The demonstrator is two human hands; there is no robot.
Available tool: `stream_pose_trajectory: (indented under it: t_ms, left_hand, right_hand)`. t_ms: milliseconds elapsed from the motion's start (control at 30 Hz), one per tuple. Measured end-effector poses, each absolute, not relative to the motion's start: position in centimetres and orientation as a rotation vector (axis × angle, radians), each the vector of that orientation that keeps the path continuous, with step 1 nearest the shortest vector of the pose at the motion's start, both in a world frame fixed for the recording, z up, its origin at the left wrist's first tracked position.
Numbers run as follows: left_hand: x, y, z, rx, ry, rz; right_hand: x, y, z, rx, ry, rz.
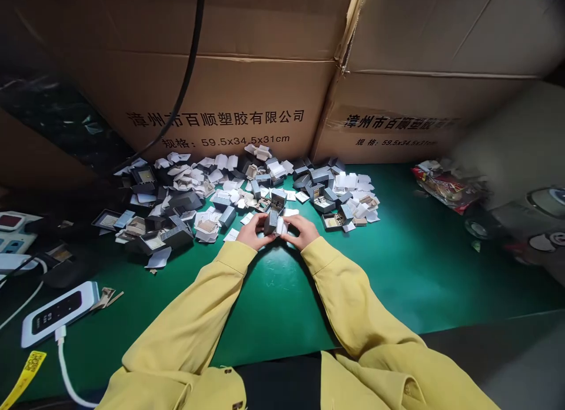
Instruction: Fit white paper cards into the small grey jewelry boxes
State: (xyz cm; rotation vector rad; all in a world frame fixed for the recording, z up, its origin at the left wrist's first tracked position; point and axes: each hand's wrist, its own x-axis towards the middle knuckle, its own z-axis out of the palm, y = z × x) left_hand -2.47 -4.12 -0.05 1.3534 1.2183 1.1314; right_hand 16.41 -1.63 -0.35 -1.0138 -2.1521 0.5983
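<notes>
Small grey box (271, 220), seemingly open, between hands, just before heap of boxes and papers (189, 179). Left hand (255, 233): fingers gripping box. Right hand (303, 232): fingertips at white paper piece (281, 226), grip not discernible. Possible faults: uneven squeeze, box tipping; hard press, paper creasing; crowding, heap nudged.

Along the far edge of my desk (406, 275) I see two printed cartons (265, 83), a black cable (190, 63) before one. A white device (62, 311) lies toward the near left corner, a red packet (448, 186) near the far right.
</notes>
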Motion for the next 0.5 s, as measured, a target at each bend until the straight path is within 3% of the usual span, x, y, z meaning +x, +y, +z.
stream_pose_trajectory:
  t_ms: [500]
  left_hand:
    - [-2.6, -4.2, 0.0, 1.411, 1.159, 1.075]
  right_hand:
    - [16.7, -2.0, -1.6, -0.968, -2.250, 0.352]
